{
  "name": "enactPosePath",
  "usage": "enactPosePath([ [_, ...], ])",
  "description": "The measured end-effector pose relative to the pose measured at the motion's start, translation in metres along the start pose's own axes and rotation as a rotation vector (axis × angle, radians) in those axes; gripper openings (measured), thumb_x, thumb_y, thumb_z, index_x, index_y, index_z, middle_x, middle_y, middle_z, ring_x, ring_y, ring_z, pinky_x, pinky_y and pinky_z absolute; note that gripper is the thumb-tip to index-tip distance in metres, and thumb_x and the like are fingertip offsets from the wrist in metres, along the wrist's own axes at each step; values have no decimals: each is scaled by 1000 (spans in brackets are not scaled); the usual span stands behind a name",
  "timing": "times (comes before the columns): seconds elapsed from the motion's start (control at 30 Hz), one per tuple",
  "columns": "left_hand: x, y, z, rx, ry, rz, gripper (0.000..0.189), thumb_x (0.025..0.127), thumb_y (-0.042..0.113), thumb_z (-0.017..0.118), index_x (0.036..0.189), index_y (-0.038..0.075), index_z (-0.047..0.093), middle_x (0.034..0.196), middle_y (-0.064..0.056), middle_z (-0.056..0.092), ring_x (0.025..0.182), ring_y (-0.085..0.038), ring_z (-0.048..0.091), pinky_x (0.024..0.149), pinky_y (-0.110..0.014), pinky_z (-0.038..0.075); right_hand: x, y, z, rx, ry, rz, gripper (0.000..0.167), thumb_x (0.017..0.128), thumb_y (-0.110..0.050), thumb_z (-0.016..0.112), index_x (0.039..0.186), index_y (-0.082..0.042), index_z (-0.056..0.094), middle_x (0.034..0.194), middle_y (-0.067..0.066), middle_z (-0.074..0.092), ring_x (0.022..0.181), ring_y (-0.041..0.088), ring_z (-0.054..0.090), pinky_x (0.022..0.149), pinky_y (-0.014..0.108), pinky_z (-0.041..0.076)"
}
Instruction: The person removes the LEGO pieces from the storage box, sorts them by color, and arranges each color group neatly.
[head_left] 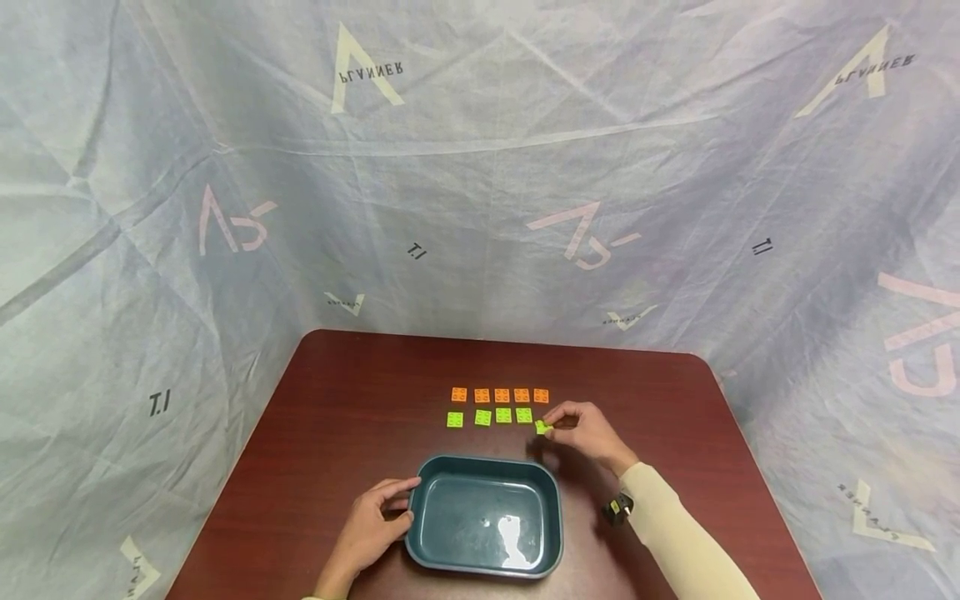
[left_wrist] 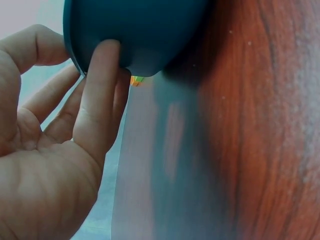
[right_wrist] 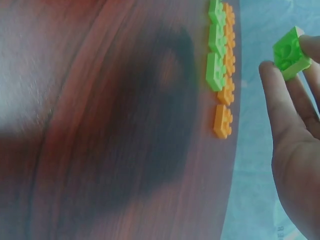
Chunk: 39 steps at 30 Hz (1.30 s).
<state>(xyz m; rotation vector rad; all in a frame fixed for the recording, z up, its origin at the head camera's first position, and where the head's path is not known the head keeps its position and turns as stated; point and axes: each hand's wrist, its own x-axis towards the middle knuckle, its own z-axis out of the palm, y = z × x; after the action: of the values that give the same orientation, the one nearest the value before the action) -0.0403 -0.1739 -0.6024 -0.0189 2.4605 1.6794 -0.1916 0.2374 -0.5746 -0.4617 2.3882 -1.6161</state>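
My right hand [head_left: 588,432] pinches a green toy brick [right_wrist: 292,54] between thumb and fingertips, its hollow underside showing in the right wrist view. In the head view this brick is at the right end of a row of green bricks [head_left: 503,415] on the table. Behind them runs a row of orange bricks [head_left: 502,396], studs up. My left hand [head_left: 372,521] holds the left end of a dark teal tray [head_left: 414,533]. Seen from the left wrist, fingers [left_wrist: 102,75] lie against the tray's outer wall, with others at its rim.
The reddish-brown wooden table [head_left: 337,417] has rounded far corners. Pale printed sheeting [head_left: 480,208] hangs behind it and along both sides. Light reflects off the tray's floor, and the tray stands close in front of the brick rows.
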Motion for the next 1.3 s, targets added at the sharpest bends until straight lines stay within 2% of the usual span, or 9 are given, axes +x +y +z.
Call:
enactPosePath([
  [0.1, 0, 0, 0, -5, 0, -1, 47, 90, 6, 76, 134, 24, 74, 135, -1, 70, 114, -24, 72, 83, -23, 60, 4, 2, 0, -92, 36, 27, 16, 88, -13, 86, 103, -8, 81, 112, 13, 77, 97, 19, 75, 83, 25, 61],
  [0.2, -1, 0, 1, -6, 4, -2, 48, 90, 6, 76, 134, 24, 75, 134, -1, 70, 114, -24, 72, 82, -23, 60, 8, 5, -1, -137, 64, 52, 19, 89, -16, 86, 105, -8, 82, 113, 10, 78, 98, 18, 74, 84, 28, 62],
  [0.37, 0, 2, 1, -1, 11, 3, 48, 90, 5, 76, 134, 23, 75, 133, 0, 70, 114, -24, 72, 84, -24, 60, 17, 15, -1, -148, 90, 66, 22, 89, -12, 85, 109, -2, 81, 117, 11, 77, 100, 21, 76, 87, 34, 64],
  [0.57, 0, 1, 0, 6, 1, 3, 48, 91, 6, 76, 135, 24, 74, 134, 0, 70, 115, -24, 72, 87, -25, 59, 24, 26, 0, -184, 133, 70, 21, 86, -8, 84, 106, -5, 82, 116, 7, 77, 103, 20, 75, 88, 34, 62],
  [0.87, -1, -3, 0, 8, -7, 5, 48, 91, 8, 76, 135, 27, 74, 135, 1, 70, 115, -23, 72, 91, -26, 59, 28, 43, 6, -240, 182, 98, 20, 86, -3, 82, 105, -11, 83, 116, 7, 76, 84, 16, 68, 79, 32, 56],
  [1.13, -1, -2, 0, 0, 1, 6, 48, 91, 7, 76, 134, 27, 74, 134, 0, 70, 114, -23, 72, 90, -27, 60, 28, 51, 13, -325, 229, 97, 18, 88, -7, 85, 104, -15, 83, 116, 4, 76, 88, 16, 69, 83, 35, 59],
  [1.3, -2, 0, 1, -27, -3, 10, 48, 91, 5, 75, 135, 25, 74, 134, -1, 70, 115, -25, 72, 83, -26, 61, 30, 52, 16, -363, 260, 59, 17, 84, -6, 87, 100, -14, 84, 115, 4, 78, 101, 20, 72, 86, 36, 61],
])
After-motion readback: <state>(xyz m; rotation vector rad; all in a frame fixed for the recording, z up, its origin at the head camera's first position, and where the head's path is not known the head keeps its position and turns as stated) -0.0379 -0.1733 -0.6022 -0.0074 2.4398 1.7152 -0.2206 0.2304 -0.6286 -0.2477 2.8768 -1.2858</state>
